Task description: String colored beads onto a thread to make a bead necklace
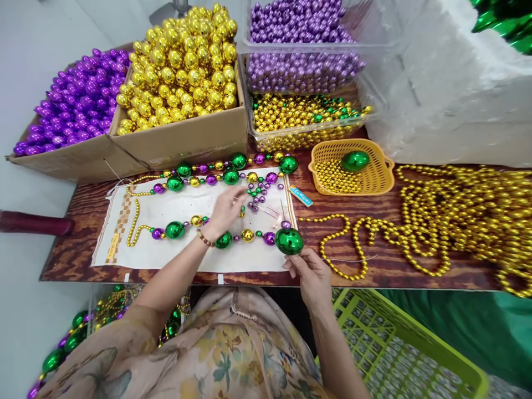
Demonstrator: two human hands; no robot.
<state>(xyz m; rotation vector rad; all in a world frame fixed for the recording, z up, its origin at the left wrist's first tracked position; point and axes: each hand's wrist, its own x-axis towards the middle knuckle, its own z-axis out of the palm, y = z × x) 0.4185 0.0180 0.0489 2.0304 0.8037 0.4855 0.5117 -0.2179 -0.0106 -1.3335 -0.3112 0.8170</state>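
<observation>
Head view, right grip (313, 272) holding large green bead (290, 240) at fingertips, left grip (226, 209) state unclear

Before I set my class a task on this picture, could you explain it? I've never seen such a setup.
There is no machine: these are one person's bare hands, filmed by a camera worn on the head, looking forward and down. On the wooden table lies a white cloth with green, purple and gold beaded strands. The left hand is over the cloth, beside small purple and green beads. The right hand has its fingertips against a large green bead; whether they grip it is unclear. To the right: an orange basket and gold bead chains.
</observation>
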